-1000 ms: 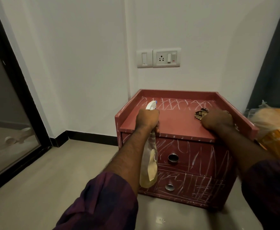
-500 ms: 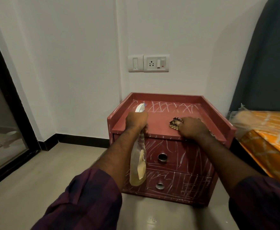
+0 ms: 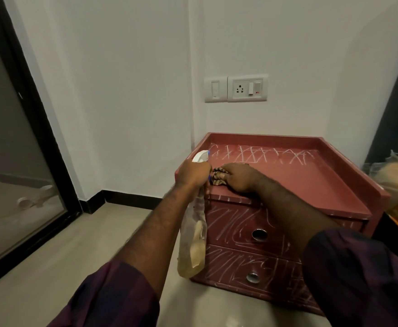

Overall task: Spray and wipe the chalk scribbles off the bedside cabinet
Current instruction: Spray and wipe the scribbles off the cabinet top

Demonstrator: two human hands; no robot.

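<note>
Wiping at the front-left corner of the bedside cabinet [image 3: 335, 185] top: the right hand [image 3: 238, 178] is pressing a bunched, patterned cloth [image 3: 218, 178] onto the red surface, fingers curled over it. The left hand [image 3: 194, 172] is gripping the neck of a spray bottle [image 3: 193, 239], fingers wrapped round it just under the white nozzle. The bottle body is hanging in front of the cabinet's left edge, off the floor, with yellowish liquid low inside. The two hands are sitting almost touching.

Chalk scribbles [image 3: 259, 155] are showing in a band along the back of the top, and denser ones are covering both drawer fronts [image 3: 231, 223]. The near part of the top is looking bare of chalk.

Risks, as I am judging them: the cloth is working right at the front lip, so it could slip off the edge — and the nozzle, crowding the wiping hand, could get knocked or wet the hand instead of the chalk. A dry cloth may only smear the marks.
</note>
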